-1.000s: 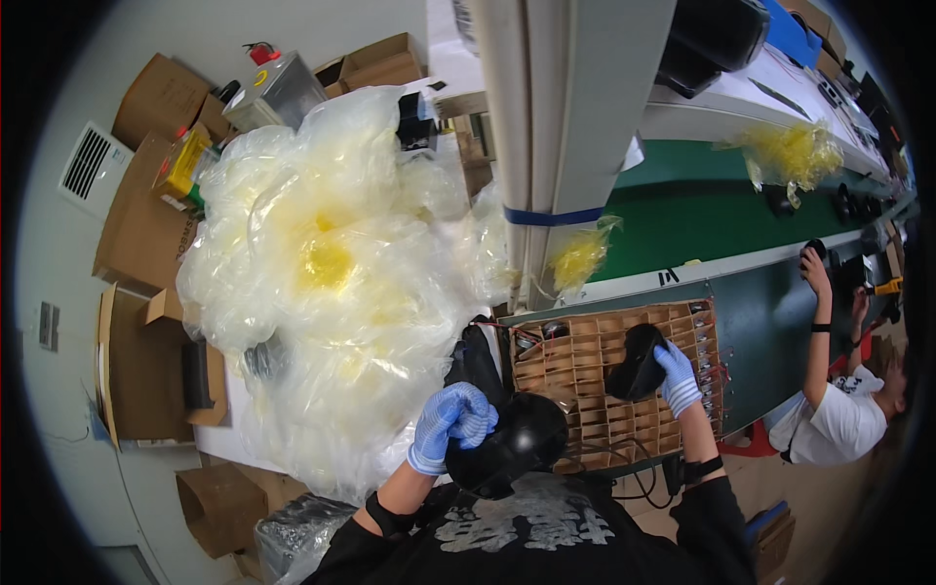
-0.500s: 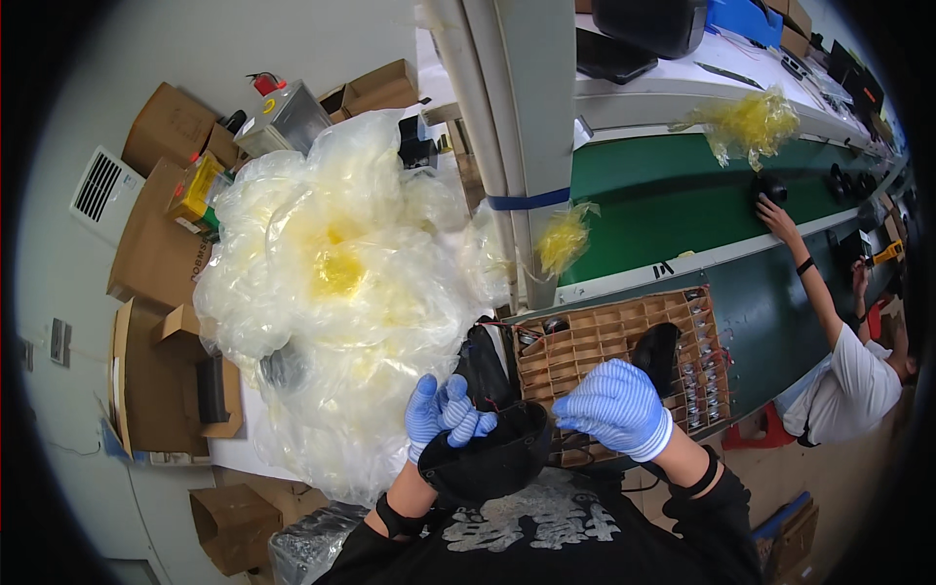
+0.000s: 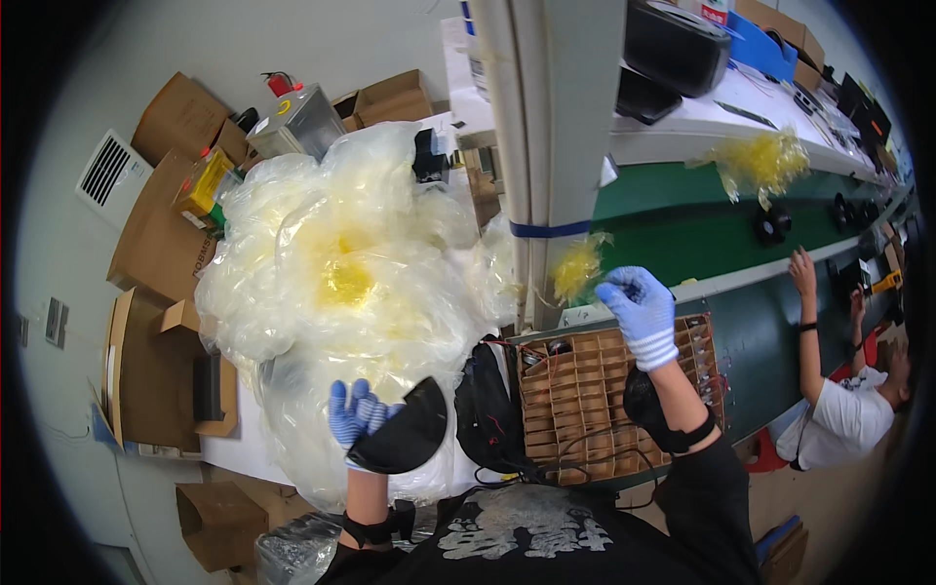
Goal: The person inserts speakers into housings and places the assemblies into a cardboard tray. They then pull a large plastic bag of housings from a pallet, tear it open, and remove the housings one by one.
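Note:
My left hand [image 3: 359, 417], in a blue-and-white striped glove, holds a black half-round shell [image 3: 414, 439] tilted up on its side, in front of the plastic bags. My right hand [image 3: 639, 314], in the same kind of glove, is raised over the far edge of the cardboard divider tray [image 3: 575, 385], close to a yellow plastic tuft [image 3: 577, 269] on the post. Its fingers are curled in, with something small and dark at the tips that I cannot make out. A black padded piece with wires [image 3: 485, 405] lies between the bags and the tray.
A large heap of clear, yellow-tinted plastic bags [image 3: 322, 224] covers the left table. A post [image 3: 561, 127] rises before me. At right runs a green conveyor [image 3: 653, 210] with black round parts [image 3: 772, 224]; a co-worker [image 3: 848, 414] sits beside it. Open cartons [image 3: 161, 380] stand at far left.
My hands have moved apart: the left went left with the shell, the right went up and away toward the post. The co-worker's hand has come off the black part on the conveyor.

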The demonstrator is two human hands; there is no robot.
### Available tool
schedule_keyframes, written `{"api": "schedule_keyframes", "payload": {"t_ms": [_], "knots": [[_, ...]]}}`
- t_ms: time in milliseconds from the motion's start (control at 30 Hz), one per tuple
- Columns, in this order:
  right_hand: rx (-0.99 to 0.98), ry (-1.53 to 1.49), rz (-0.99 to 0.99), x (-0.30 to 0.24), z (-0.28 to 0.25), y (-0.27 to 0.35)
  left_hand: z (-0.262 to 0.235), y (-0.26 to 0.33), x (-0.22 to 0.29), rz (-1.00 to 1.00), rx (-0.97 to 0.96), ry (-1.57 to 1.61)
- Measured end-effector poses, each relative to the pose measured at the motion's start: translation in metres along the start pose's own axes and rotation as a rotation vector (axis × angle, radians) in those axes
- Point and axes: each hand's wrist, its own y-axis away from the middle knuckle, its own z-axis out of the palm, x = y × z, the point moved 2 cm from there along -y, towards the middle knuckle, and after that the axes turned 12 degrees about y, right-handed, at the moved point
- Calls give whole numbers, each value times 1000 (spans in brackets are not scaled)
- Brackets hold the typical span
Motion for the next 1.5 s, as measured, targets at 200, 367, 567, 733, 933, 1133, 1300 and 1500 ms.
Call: {"api": "schedule_keyframes", "payload": {"t_ms": [200,367,567,733,933,1133,1300,1500], "knots": [[-5,258,9,20,17,-29,15,-12,-27,-16,-35,-26],[-30,1053,89,-22,3,-21,31,-8,-45,65,164,-304],[-614,225,343,42,-17,30,70,-7,-89,35,84,-960],[-979,109,-35,0,13,102,64,-18,-131,-194,-213,-1236],[-887,588,75,52,-28,83,38,-41,-148,-25,-368,-1354],[56,-176,669,160,-128,-15,-27,-25,-119,-197,57,-863],[562,-402,662,263,-178,-100,-52,-19,-112,-196,173,-676],[842,-557,679,290,-210,-138,-54,-22,-114,-158,238,-523]]}}
